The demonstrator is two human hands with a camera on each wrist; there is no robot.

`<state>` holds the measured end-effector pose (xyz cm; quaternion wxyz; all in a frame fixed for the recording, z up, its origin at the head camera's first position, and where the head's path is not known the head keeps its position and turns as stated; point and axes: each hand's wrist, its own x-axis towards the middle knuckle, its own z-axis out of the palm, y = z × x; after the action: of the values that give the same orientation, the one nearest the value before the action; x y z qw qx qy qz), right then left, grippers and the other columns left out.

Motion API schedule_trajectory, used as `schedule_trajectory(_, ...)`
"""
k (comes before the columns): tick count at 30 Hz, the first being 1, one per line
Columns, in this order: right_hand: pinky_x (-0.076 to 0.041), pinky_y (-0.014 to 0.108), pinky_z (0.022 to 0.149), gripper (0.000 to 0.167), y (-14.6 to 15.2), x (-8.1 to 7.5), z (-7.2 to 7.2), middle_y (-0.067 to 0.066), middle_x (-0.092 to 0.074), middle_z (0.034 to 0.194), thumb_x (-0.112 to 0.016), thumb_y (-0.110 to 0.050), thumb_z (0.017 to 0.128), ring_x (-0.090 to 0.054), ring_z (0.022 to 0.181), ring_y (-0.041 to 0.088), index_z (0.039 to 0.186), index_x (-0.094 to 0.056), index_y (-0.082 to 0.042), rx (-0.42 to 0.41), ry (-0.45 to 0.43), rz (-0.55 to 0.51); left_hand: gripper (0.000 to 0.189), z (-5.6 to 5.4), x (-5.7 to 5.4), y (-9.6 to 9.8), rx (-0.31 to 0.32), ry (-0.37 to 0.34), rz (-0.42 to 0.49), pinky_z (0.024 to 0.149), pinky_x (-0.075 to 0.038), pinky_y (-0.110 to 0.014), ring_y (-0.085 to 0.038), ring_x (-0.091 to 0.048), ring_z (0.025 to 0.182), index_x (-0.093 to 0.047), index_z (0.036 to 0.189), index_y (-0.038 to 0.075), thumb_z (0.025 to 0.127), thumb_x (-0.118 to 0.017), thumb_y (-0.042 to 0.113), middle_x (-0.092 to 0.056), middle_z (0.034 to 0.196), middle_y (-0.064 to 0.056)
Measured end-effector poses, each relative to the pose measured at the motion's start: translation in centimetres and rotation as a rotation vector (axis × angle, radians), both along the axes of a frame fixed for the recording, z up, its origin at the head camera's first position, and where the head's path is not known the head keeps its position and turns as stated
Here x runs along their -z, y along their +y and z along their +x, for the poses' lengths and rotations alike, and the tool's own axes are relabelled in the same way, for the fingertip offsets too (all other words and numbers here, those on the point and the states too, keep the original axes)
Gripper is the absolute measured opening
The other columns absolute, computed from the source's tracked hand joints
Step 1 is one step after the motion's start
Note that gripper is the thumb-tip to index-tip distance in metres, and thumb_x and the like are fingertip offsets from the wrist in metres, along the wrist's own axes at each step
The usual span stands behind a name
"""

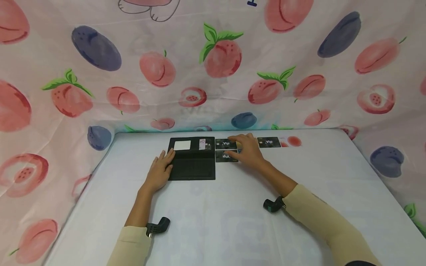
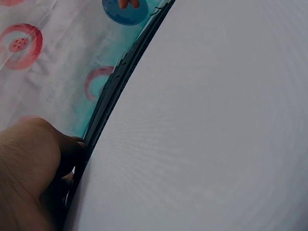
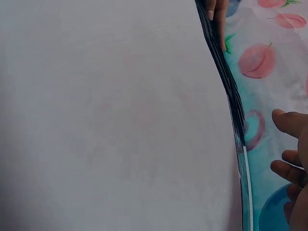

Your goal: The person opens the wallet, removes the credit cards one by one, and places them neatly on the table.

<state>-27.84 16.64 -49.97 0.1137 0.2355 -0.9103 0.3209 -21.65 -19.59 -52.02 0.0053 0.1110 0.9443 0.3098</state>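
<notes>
An opened black card wallet (image 1: 192, 169) lies flat on the white table, a white panel and a card in its upper half. My left hand (image 1: 159, 173) rests at its left edge, fingertips on the cover; in the left wrist view that hand (image 2: 33, 163) is at the wallet's thin edge (image 2: 113, 91). Right of the wallet are two black Vip cards, an upper one (image 1: 221, 144) and a lower, upside-down one (image 1: 223, 156). Over their right ends reaches my right hand (image 1: 249, 151), thumb and fingers spread apart, partly covering them. The right wrist view shows this hand (image 3: 293, 159) holding nothing.
Another black Vip card (image 1: 269, 142) lies right of my right hand, beside a white card with peach prints (image 1: 292, 141). Fruit-print cloth (image 1: 213, 92) rises behind the table's far edge. Each wrist wears a small black camera, the left (image 1: 159, 226) and the right (image 1: 274, 205).
</notes>
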Motion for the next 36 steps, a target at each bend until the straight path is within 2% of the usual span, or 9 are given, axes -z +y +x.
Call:
schedule_trajectory(5, -0.044, 0.051, 0.089, 0.064, -1.0, 0.0, -0.3, 0.010, -0.072, 0.125, -0.087, -0.041, 0.087, -0.052, 0.104, 0.030, 0.138, -0.069, -0.007, 0.013, -0.010, 0.041, 0.056, 0.0, -0.1, 0.0, -0.002, -0.001, -0.004, 0.129, -0.001, -0.054, -0.038, -0.009, 0.160, -0.035, 0.162, 0.000, 0.108, -0.048, 0.006, -0.026, 0.171, -0.011)
schedule_trajectory(14, -0.043, 0.053, 0.093, 0.067, -2.6, -0.2, -0.7, 0.010, -0.065, 0.142, -0.085, -0.045, 0.088, -0.050, 0.109, 0.030, 0.143, -0.066, -0.011, 0.028, -0.044, 0.102, 0.055, 0.0, -0.1, -0.1, -0.003, -0.004, -0.003, 0.129, -0.002, -0.055, -0.038, -0.010, 0.160, -0.035, 0.162, 0.000, 0.108, -0.048, 0.006, -0.026, 0.171, -0.011)
schedule_trajectory(21, -0.042, 0.055, 0.094, 0.071, -3.9, -0.6, -1.0, 0.011, -0.064, 0.142, -0.085, -0.048, 0.087, -0.050, 0.115, 0.032, 0.145, -0.065, -0.012, 0.031, -0.047, 0.139, 0.056, -0.1, 0.1, -0.1, 0.005, -0.005, 0.010, 0.129, -0.001, -0.054, -0.038, -0.009, 0.160, -0.034, 0.162, 0.000, 0.108, -0.048, 0.006, -0.026, 0.171, -0.011)
schedule_trajectory(36, -0.040, 0.050, 0.089, 0.072, -5.1, -0.5, -1.4, 0.009, -0.063, 0.145, -0.084, -0.050, 0.088, -0.048, 0.110, 0.028, 0.146, -0.064, -0.013, 0.037, -0.053, 0.162, 0.055, 0.0, -0.2, 0.0, 0.001, -0.005, -0.007, 0.129, -0.001, -0.054, -0.039, -0.010, 0.160, -0.034, 0.161, -0.001, 0.108, -0.047, 0.006, -0.026, 0.171, -0.013)
